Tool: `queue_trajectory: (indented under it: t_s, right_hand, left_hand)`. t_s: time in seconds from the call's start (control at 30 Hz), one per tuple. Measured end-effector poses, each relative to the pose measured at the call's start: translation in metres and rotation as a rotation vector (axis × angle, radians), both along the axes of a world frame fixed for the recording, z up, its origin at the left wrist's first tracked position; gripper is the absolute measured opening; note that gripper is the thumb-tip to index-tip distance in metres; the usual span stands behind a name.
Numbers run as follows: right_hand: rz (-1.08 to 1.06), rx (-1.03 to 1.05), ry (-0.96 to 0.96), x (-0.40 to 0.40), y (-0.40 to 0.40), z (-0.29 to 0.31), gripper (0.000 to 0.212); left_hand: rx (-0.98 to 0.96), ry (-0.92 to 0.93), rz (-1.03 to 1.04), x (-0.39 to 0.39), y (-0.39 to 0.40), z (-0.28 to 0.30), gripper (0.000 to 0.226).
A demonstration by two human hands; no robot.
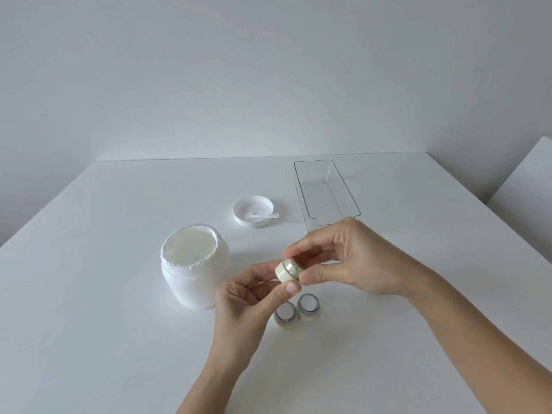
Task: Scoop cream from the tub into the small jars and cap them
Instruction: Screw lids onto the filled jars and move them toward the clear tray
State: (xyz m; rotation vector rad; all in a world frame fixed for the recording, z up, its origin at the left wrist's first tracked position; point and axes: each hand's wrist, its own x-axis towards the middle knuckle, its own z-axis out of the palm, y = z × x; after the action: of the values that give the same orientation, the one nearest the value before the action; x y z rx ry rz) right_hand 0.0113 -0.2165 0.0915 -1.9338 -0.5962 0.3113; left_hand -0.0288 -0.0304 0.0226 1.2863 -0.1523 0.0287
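A white tub [195, 271] of cream stands open left of centre, cream smeared round its rim. Both hands hold one small jar [288, 269] tilted on its side above the table. My left hand [248, 306] pinches its pale yellow base. My right hand [340, 258] grips the other end, the cap side, which its fingers mostly hide. Two more small jars [286, 316] [308, 306] stand capped on the table just below the hands. The tub's white lid [253, 211] lies upturned behind, with a small white spatula [263, 216] resting in it.
A clear plastic tray [327, 192] stands at the back right, with nothing in it. The white table [104, 339] ends at a wall behind and drops off at the right edge.
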Motion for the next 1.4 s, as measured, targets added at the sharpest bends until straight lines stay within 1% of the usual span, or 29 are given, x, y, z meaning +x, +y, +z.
queue_trajectory:
  t_s: [0.07, 0.1, 0.2, 0.23, 0.27, 0.37, 0.4, 0.47, 0.5, 0.6, 0.63, 0.67, 0.7, 0.77, 0.8, 0.9, 1.03, 1.1, 1.13, 1.2, 1.23, 1.27, 1.33, 1.4]
  right_hand:
    - [-0.067, -0.068, -0.053, -0.002, 0.003, -0.001, 0.018]
    - [-0.116, -0.132, -0.105, -0.003, 0.006, -0.002, 0.024]
    - [-0.219, -0.311, -0.247, -0.005, 0.012, -0.007, 0.058]
    - [-0.223, -0.340, -0.272, -0.005, 0.012, -0.008, 0.062]
    - [-0.213, -0.335, -0.270, -0.006, 0.010, -0.006, 0.059]
    - [-0.089, -0.300, -0.183, -0.008, 0.002, 0.001, 0.030]
    - [-0.062, -0.320, -0.189, -0.009, 0.001, 0.002, 0.025]
    - [-0.096, -0.331, -0.207, -0.011, 0.003, 0.000, 0.019]
    - [-0.132, -0.324, -0.196, -0.011, 0.006, -0.002, 0.023]
    - [-0.194, -0.374, -0.193, -0.011, 0.012, -0.007, 0.050]
    - [-0.197, -0.386, -0.200, -0.011, 0.011, -0.007, 0.054]
    - [-0.187, -0.383, -0.202, -0.012, 0.009, -0.006, 0.053]
    - [-0.171, -0.376, -0.201, -0.013, 0.007, -0.005, 0.047]
    - [-0.145, -0.372, -0.206, -0.014, 0.006, -0.003, 0.030]
    - [-0.142, -0.376, -0.210, -0.014, 0.005, -0.003, 0.026]
    - [-0.154, -0.352, -0.211, -0.013, 0.008, -0.009, 0.023]
    - [-0.127, -0.293, -0.167, -0.011, 0.006, -0.012, 0.021]
    - [-0.110, -0.258, -0.150, -0.009, 0.002, -0.012, 0.019]
    - [-0.114, -0.256, -0.156, -0.006, -0.002, -0.013, 0.017]
    - [-0.173, -0.316, -0.207, 0.001, -0.014, -0.016, 0.013]
    - [-0.215, -0.372, -0.238, 0.006, -0.021, -0.019, 0.013]
    - [-0.248, -0.437, -0.258, 0.009, -0.028, -0.022, 0.015]
    - [-0.257, -0.578, -0.263, 0.015, -0.039, -0.031, 0.023]
    - [-0.221, -0.697, -0.260, 0.018, -0.042, -0.041, 0.029]
  left_hand:
    - [-0.007, -0.015, -0.004, -0.001, -0.001, 0.000, 0.030]
    - [-0.004, -0.026, -0.005, -0.001, -0.001, -0.001, 0.030]
    - [0.016, -0.036, 0.001, -0.001, -0.001, -0.001, 0.031]
    - [0.022, -0.033, 0.006, 0.000, -0.002, -0.002, 0.032]
    - [0.026, -0.029, 0.012, 0.000, -0.002, -0.001, 0.032]
    - [0.037, -0.031, 0.015, 0.000, -0.002, -0.001, 0.033]
    - [0.046, -0.038, 0.013, -0.001, -0.002, -0.001, 0.034]
    - [0.073, -0.049, 0.025, -0.002, -0.002, -0.002, 0.035]
    - [0.084, -0.054, 0.033, -0.002, -0.003, -0.002, 0.036]
    - [0.108, -0.070, 0.035, -0.002, -0.003, -0.004, 0.037]
    - [0.114, -0.073, 0.035, -0.002, -0.003, -0.004, 0.037]
    - [0.118, -0.073, 0.040, -0.002, -0.003, -0.004, 0.037]
    - [0.121, -0.073, 0.047, -0.001, -0.003, -0.004, 0.037]
    - [0.136, -0.081, 0.060, -0.001, -0.003, -0.005, 0.037]
    - [0.144, -0.089, 0.067, -0.001, -0.003, -0.006, 0.037]
    - [0.159, -0.108, 0.080, -0.001, -0.004, -0.009, 0.036]
    - [0.225, -0.136, 0.106, -0.001, -0.005, -0.012, 0.035]
    - [0.291, -0.171, 0.120, 0.000, -0.007, -0.012, 0.037]
    - [0.340, -0.193, 0.128, 0.000, -0.007, -0.012, 0.043]
    - [0.467, -0.218, 0.144, -0.001, -0.006, -0.012, 0.068]
    - [0.547, -0.222, 0.142, -0.003, -0.004, -0.013, 0.081]
    - [0.631, -0.224, 0.132, -0.006, -0.002, -0.015, 0.090]
    - [0.776, -0.225, 0.095, -0.012, 0.002, -0.021, 0.092]
    - [0.871, -0.212, 0.075, -0.016, 0.005, -0.028, 0.085]
